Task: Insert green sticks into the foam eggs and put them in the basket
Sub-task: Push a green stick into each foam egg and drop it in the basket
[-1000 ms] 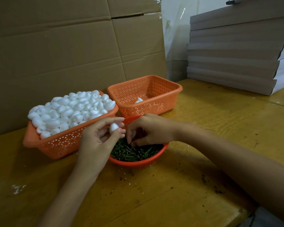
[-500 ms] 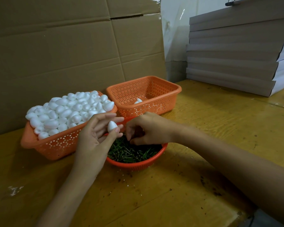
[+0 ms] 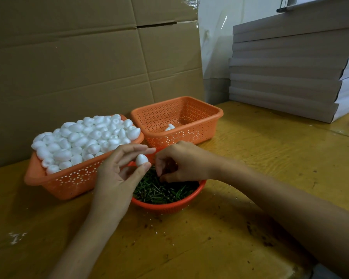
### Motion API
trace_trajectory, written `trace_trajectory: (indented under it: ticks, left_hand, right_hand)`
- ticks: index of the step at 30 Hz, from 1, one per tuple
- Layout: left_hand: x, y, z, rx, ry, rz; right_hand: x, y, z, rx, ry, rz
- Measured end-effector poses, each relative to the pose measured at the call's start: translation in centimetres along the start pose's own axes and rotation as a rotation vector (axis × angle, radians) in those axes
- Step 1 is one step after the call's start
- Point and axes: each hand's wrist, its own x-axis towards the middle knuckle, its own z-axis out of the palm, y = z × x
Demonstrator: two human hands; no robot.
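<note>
I have the left hand (image 3: 117, 178) raised over the near edge of the round red bowl (image 3: 169, 206), pinching one foam egg (image 3: 141, 159) between thumb tip and forefinger, the other fingers fanned clear. Held that way, the egg's free side is turned toward the right hand (image 3: 181, 162), which I judge is where a stick should go in.

The right hand sits just beside the egg, low over the green sticks (image 3: 163, 193), with its fingers curled down and thumb and forefinger drawn together. From this angle I cannot tell whether a stick is already between them; the fingertips hide it.

The bowl lies directly under both hands, so a stick has little way to travel to the egg. The supply basket (image 3: 69, 184) stands touching the bowl on the left, handy for the left hand. The receiving basket (image 3: 216, 115) is just behind the bowl, within easy reach.

By count: two hands, one egg in hand, two rectangular orange baskets and one bowl. The heaped eggs (image 3: 85, 137) in the supply basket are far too many to count, as are the sticks. Over the receiving basket's wall I see one finished egg (image 3: 169, 127), perhaps two lying together, so the job looks barely begun.

Everything rests on a wooden table (image 3: 250, 158), with a cardboard sheet (image 3: 69, 57) behind and one stack of flat boxes (image 3: 286, 67) at the right.
</note>
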Motion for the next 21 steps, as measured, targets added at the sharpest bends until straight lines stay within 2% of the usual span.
trace_trajectory:
  ticks: [6, 11, 15, 21]
  left_hand:
    - [0.13, -0.25, -0.25, -0.011, 0.010, -0.031]
    - [0.21, -0.38, -0.22, 0.000, 0.054, -0.058]
    - [0.20, -0.17, -0.25, -0.060, 0.086, -0.110]
    - [0.20, -0.11, -0.24, -0.112, 0.134, -0.117]
  right_hand:
    - [-0.01, 0.09, 0.12, 0.002, 0.037, 0.001]
    - [0.08, 0.33, 0.31, 0.020, 0.146, 0.032]
    - [0.21, 0.42, 0.19, 0.101, 0.230, 0.081]
    - [0.20, 0.57, 0.13, 0.267, 0.234, 0.083]
